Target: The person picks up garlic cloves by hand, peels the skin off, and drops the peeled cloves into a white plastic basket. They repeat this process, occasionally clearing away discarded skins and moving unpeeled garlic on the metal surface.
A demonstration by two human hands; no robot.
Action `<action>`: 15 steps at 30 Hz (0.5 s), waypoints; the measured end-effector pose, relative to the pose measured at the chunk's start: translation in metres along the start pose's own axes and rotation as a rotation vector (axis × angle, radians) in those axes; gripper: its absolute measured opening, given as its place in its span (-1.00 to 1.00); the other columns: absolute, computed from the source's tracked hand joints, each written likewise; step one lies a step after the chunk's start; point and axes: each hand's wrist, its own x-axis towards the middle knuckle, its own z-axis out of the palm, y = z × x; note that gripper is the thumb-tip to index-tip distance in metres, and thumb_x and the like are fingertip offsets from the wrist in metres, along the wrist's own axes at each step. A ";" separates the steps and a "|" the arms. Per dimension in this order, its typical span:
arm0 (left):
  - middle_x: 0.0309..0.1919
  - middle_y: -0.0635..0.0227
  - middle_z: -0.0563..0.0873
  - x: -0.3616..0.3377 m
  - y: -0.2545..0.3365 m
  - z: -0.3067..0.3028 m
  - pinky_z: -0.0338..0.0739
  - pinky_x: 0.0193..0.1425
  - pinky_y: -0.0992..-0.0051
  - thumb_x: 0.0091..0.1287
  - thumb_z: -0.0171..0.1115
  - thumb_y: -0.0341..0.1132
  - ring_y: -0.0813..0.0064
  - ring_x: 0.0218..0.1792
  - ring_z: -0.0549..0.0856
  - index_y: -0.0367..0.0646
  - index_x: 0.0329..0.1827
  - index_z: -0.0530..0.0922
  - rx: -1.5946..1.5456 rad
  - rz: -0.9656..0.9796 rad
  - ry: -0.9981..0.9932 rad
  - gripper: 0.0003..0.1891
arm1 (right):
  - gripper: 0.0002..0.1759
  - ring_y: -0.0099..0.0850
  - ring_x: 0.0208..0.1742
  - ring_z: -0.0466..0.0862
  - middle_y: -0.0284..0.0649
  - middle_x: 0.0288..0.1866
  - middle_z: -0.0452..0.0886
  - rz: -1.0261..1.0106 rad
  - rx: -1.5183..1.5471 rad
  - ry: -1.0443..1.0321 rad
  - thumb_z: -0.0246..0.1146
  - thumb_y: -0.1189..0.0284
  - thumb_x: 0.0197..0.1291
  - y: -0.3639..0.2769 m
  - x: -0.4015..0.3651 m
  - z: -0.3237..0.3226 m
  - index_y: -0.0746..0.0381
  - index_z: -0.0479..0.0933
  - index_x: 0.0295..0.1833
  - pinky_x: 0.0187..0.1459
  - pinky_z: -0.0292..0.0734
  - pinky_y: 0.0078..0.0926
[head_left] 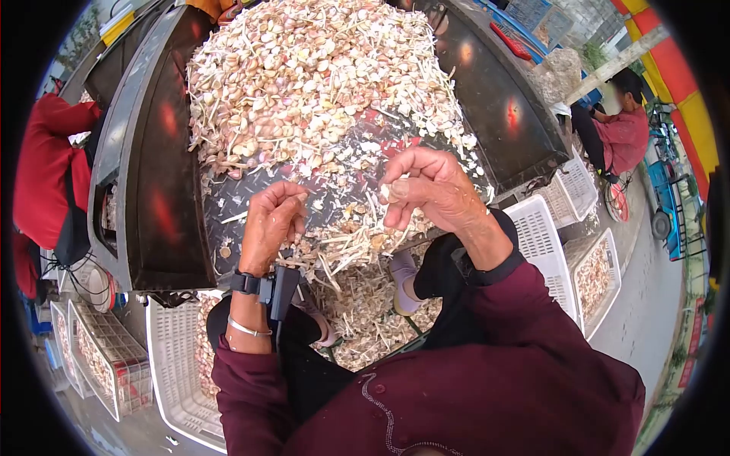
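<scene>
Above the near edge of a black tray (171, 152), a right hand (437, 190) and a left hand (272, 222) face each other, short of the garlic pile (315, 83) heaped toward the far edge. What looks like a pale clove (385, 192) sits pinched between the right thumb and fingers, on the side toward the left hand, its long axis too small to read. The left fingers curl toward the thumb, apart from the clove; whether they grip anything cannot be told. Stalks (361, 245) litter the near edge.

No legible txt or nos.
</scene>
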 end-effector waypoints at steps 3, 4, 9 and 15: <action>-0.42 0.20 0.68 0.009 -0.018 -0.022 0.55 -0.30 0.32 0.18 0.20 -0.44 0.27 -0.41 0.70 -0.28 -0.24 0.64 0.747 0.342 0.169 -0.86 | -0.91 -0.42 -0.42 0.74 -0.19 -0.38 0.64 -0.129 -0.258 0.243 0.24 0.56 0.22 -0.040 -0.049 -0.048 0.35 0.53 -0.20 -0.49 0.65 -0.58; -0.42 0.20 0.68 0.010 -0.018 -0.024 0.55 -0.30 0.32 0.18 0.20 -0.44 0.27 -0.41 0.70 -0.28 -0.24 0.64 0.741 0.346 0.169 -0.86 | -0.92 -0.46 -0.45 0.73 -0.20 -0.40 0.64 -0.080 -0.425 0.376 0.24 0.56 0.20 -0.046 -0.068 -0.068 0.35 0.54 -0.22 -0.53 0.60 -0.64; -0.13 0.11 0.68 0.012 -0.019 -0.024 0.51 0.00 0.20 0.13 0.27 -0.36 0.00 -0.05 0.62 -0.25 -0.15 0.64 1.105 0.394 0.114 -0.76 | -0.69 -0.16 -0.19 0.70 -0.03 -0.32 0.67 0.400 -1.781 0.407 0.38 0.45 -0.06 0.000 -0.196 -0.201 0.23 0.58 -0.13 -0.17 0.58 -0.27; -0.25 0.08 0.66 0.011 -0.020 -0.017 0.50 -0.09 0.22 0.14 0.30 -0.36 0.02 -0.18 0.64 -0.27 -0.14 0.63 1.180 0.378 -0.029 -0.75 | -0.52 -0.08 -0.08 0.67 0.03 -0.10 0.68 0.405 -1.516 0.486 0.42 0.39 -0.02 -0.014 -0.172 -0.172 0.26 0.58 0.08 0.00 0.56 -0.24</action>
